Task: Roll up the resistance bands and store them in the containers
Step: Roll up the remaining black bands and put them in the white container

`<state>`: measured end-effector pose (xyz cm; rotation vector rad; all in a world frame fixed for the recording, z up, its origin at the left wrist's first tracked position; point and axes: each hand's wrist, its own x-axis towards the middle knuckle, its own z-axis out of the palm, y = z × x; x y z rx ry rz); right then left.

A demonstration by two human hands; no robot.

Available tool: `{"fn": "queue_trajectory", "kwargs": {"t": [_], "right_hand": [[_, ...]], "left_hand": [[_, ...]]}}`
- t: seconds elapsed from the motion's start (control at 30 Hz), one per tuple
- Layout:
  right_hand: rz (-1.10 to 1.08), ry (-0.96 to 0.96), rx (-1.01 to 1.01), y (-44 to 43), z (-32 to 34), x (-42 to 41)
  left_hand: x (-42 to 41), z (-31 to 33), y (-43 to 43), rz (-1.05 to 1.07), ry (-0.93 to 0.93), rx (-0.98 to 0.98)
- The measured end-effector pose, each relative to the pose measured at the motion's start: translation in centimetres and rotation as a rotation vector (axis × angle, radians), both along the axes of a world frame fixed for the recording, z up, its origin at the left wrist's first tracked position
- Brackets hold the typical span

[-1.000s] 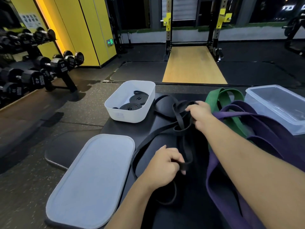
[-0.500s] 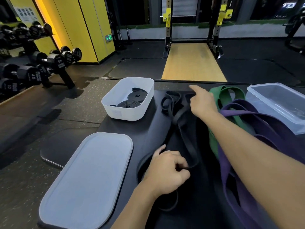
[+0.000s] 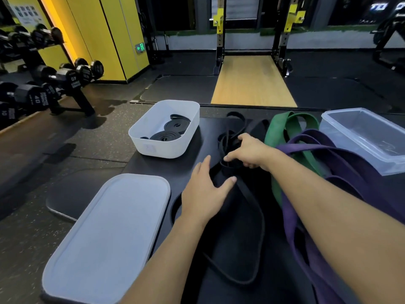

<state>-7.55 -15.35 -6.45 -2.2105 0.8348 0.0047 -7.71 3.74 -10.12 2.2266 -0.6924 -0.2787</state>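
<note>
A gym: hex dumbbells (image 3: pixel 71 79) line a rack at left, a squat rack's steel uprights (image 3: pixel 219 40) with yellow hooks frame a wooden lifting platform (image 3: pixel 252 84), speckled rubber flooring (image 3: pixel 98 139) covers the ground, and resistance bands (image 3: pixel 328 150) lie heaped in the foreground.

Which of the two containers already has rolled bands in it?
The white tub on the left: black rolls lie inside. The clear container on the right shows no bands in it.

Dark rubber gym floor (image 3: pixel 105 137), yellow wall panels (image 3: pixel 109 34), dumbbell rack (image 3: pixel 43 84), wooden platform (image 3: pixel 252 82).
</note>
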Motion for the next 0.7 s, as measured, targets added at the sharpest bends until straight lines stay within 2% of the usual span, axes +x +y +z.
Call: {"fn": "queue_trajectory", "kwargs": {"t": [0.07,0.13,0.27,0.33,0.43,0.5,0.57,0.63,0.7], "right_hand": [[-0.198,-0.024,0.042,-0.5,0.2,0.1],[-0.298,-0.003,-0.002,-0.9,0.4,0.1],[-0.187,0.128,-0.261,-0.2,-0.4,-0.4],[-0.141,0.110,-0.363,0.1,-0.9,-0.6],[-0.147,0.077,-0.352,-0.6,-1.2,-0.2],[-0.271,-0.159,-0.237,-1.2,-0.8,0.5],[-0.360,-0.557,-0.209,-1.5,0.1,1.0],[-0.229,-0.802,-0.318,-1.5,1.2,1.2],[0.017,-0.818,-0.415,-1.4,1.8,1.2]], "left_hand": [[0.6,0.5,-1.2,0.031,-0.032,0.099],[0.7,0.8,-2.6,0.050,-0.054,0.210],[0.2,0.7,-4.9,0.081,-0.151,0.420],[1.1,0.3,-5.2,0.073,-0.186,0.407],[2.8,-0.4,-4.2,0.021,-0.164,0.245],[3.4,-0.8,-3.2,-0.013,-0.118,0.148],[3.7,-0.9,-2.7,-0.040,-0.047,0.057],[3.9,-1.0,-2.5,-0.044,0.004,-0.015],[4.1,-1.3,-2.4,-0.026,0.017,-0.067]]}}
